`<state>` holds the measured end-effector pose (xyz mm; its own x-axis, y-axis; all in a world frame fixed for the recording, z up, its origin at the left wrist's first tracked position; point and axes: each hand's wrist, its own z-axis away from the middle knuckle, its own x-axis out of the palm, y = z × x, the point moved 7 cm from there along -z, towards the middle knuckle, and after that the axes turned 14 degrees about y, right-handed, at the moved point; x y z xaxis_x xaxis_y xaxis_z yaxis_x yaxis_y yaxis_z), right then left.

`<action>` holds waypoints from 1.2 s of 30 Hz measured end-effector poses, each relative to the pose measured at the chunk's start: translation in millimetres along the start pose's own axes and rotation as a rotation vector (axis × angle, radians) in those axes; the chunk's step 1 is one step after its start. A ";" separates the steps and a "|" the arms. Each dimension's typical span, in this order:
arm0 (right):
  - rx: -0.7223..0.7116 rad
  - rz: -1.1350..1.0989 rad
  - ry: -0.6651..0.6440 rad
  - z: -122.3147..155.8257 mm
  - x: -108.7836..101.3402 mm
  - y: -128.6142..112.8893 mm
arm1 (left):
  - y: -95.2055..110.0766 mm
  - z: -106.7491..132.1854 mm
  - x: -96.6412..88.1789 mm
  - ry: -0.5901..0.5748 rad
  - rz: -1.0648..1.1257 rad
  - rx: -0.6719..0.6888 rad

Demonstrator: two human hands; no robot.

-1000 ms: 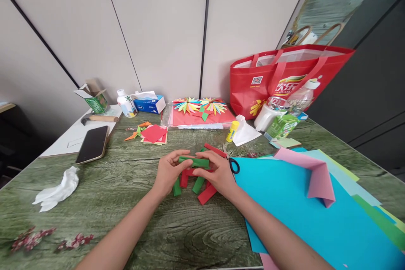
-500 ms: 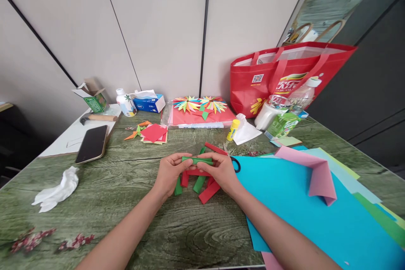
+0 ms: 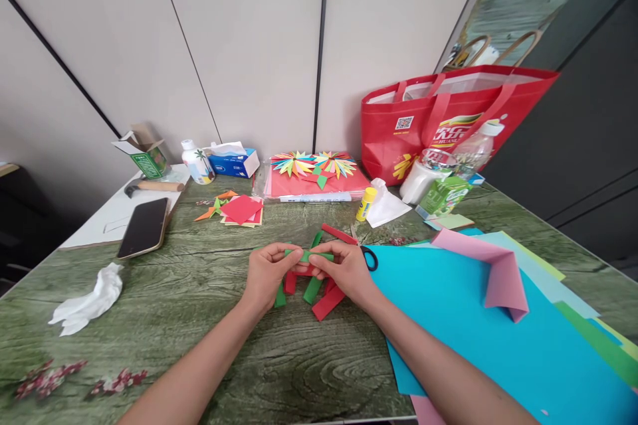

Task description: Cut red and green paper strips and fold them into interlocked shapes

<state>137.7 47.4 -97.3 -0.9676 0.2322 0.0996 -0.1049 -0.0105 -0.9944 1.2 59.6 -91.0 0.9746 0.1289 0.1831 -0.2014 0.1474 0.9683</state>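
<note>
Both hands meet at the middle of the green wood-grain table [image 3: 209, 319]. My left hand [image 3: 266, 273] and my right hand [image 3: 343, 269] pinch the two ends of a folded green paper strip [image 3: 308, 255], held level just above the table. Under the hands lies a small pile of red and green paper strips [image 3: 319, 295]. Black scissors [image 3: 369, 257] lie partly hidden behind my right hand.
Large coloured sheets [image 3: 478, 332], blue on top with a folded pink one [image 3: 491, 265], cover the right side. At the back stand a red bag [image 3: 448, 119], a glue stick [image 3: 365, 204], paper stars [image 3: 314, 165] and folded papers [image 3: 242, 210]. A phone [image 3: 144, 227] and a crumpled tissue [image 3: 90, 299] lie left.
My thumbs and fingers have moved in toward the middle of the green strip, which now looks narrower. The hands stay in the same place.
</note>
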 end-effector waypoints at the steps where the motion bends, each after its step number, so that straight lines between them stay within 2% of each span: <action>1: -0.002 0.005 -0.002 0.0 0.1 -0.1 | 0.8 -0.1 0.1 -0.003 -0.012 0.001; 4: -0.010 0.021 -0.013 -0.6 0.1 0.7 | 3.3 -1.6 1.1 -0.041 -0.064 0.006; 10: -0.053 0.052 -0.072 -0.5 2.4 -1.0 | 1.7 1.2 8.1 -0.201 -0.153 -0.002; 18: -0.081 0.109 -0.083 1.2 3.9 -8.3 | 9.6 5.1 7.5 -0.155 -0.214 0.047; 23: 0.036 -0.013 -0.228 -0.3 7.0 -3.1 | 10.8 3.6 6.0 -0.180 -0.180 0.020; 28: 0.123 -0.134 -0.305 -1.3 5.0 -3.1 | 13.6 -0.6 3.3 -0.170 -0.182 0.033; 32: 0.055 -0.030 -0.387 2.0 8.6 -4.5 | 11.9 0.3 3.8 -0.185 -0.247 0.042; 36: -0.106 0.138 -0.277 0.5 7.2 -4.3 | 6.3 3.1 6.9 -0.234 -0.266 0.025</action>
<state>131.1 48.6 -92.3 -0.9983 -0.0379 -0.0448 0.0416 0.0809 -0.9959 6.9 58.4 -83.2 0.9893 -0.1390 -0.0447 0.0618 0.1211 0.9907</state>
